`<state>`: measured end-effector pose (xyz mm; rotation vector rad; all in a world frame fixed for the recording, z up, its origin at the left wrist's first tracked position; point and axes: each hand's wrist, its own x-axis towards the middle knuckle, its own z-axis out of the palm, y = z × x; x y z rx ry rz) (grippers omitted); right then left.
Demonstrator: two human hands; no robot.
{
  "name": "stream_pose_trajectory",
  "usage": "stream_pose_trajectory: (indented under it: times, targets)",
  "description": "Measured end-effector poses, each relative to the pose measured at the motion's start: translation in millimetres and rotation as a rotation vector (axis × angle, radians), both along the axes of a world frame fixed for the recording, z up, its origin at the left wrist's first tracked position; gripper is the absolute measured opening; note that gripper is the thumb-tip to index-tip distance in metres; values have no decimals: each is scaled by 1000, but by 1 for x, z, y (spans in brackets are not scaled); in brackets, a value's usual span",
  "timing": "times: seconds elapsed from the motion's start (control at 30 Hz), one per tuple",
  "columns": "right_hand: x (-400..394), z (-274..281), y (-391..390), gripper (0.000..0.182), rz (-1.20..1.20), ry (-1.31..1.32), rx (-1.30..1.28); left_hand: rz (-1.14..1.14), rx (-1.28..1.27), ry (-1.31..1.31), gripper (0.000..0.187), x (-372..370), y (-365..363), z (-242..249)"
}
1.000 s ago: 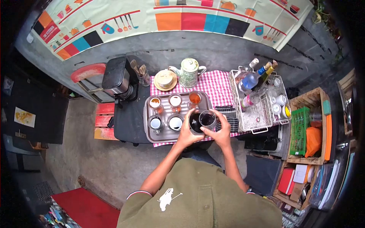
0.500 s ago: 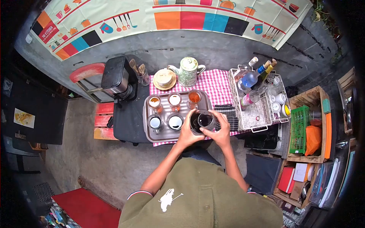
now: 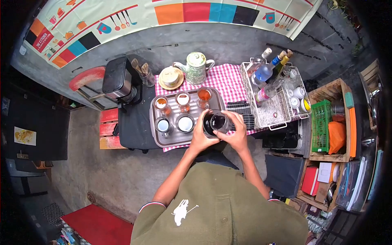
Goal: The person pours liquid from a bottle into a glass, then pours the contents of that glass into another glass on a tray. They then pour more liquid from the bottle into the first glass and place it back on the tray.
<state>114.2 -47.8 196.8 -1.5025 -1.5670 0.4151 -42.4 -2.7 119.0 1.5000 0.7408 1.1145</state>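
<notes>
A clear glass cup of dark drink (image 3: 210, 123) is held between my two hands over the front right corner of the brown tray (image 3: 171, 141). My left hand (image 3: 200, 138) curves around its left side, and my right hand (image 3: 237, 132) around its right, thumbs towards me. Whether the cup touches the tray is hidden. To its left on the tray stand two cups of dark drink, a glass mug (image 3: 163, 125) and a wider cup (image 3: 185, 123). Behind them is a row of amber drinks in glass cups (image 3: 204, 96).
A green patterned teapot (image 3: 196, 71) and a cup on a saucer (image 3: 171, 77) stand behind the tray. To the right, a white wire rack (image 3: 267, 116) holds bottles and jars. At left are a black coffee maker (image 3: 118, 77) and a jar of wooden utensils (image 3: 148, 76).
The view has shifted slightly, so the table sits a little higher in the picture. Both hands stay around the cup, which is turned or tilted slightly differently.
</notes>
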Motion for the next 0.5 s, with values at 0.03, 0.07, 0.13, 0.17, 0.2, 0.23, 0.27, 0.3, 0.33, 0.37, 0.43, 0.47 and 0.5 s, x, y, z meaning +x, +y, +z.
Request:
stream_pose_trajectory:
  times: [0.03, 0.07, 0.13, 0.17, 0.2, 0.23, 0.27, 0.3, 0.33, 0.37, 0.43, 0.47, 0.5]
  targets:
    - [1, -1, 0, 65, 0, -9, 3, 4, 6, 4, 111, 0, 0, -1]
    - [1, -1, -1, 66, 0, -17, 7, 9, 14, 7, 110, 1, 0, -3]
    - [1, -1, -2, 66, -3, -8, 5, 18, 22, 16, 110, 1, -1, -1]
    - [1, -2, -2, 66, -3, -10, 4, 25, 26, 25, 110, 2, -2, -1]
    - [2, -2, -2, 67, -3, -12, 4, 33, 30, 34, 110, 3, -2, -1]
    - [1, -1, -2, 67, -3, -13, -1, 36, 36, 37, 109, 3, -2, -2]
    - [2, -2, -3, 67, -4, -16, -2, 34, 34, 28, 109, 3, -2, -3]
    - [2, -4, -3, 67, -4, -19, -3, 33, 31, 20, 109, 3, -3, -3]
    - [2, -5, -3, 67, -3, -23, -2, 34, 31, 11, 109, 3, -3, -4]
    - [2, -5, -3, 68, -1, -22, 10, 38, 48, 22, 109, 3, -3, -3]
    - [3, -6, -3, 68, 1, -31, 18, 37, 47, 24, 109, 4, -3, -2]
    - [3, -6, -4, 68, 2, -36, 22, 36, 46, 25, 109, 4, -4, -1]
    - [3, -6, -4, 68, 0, -26, 16, 39, 50, 31, 109, 3, -4, 0]
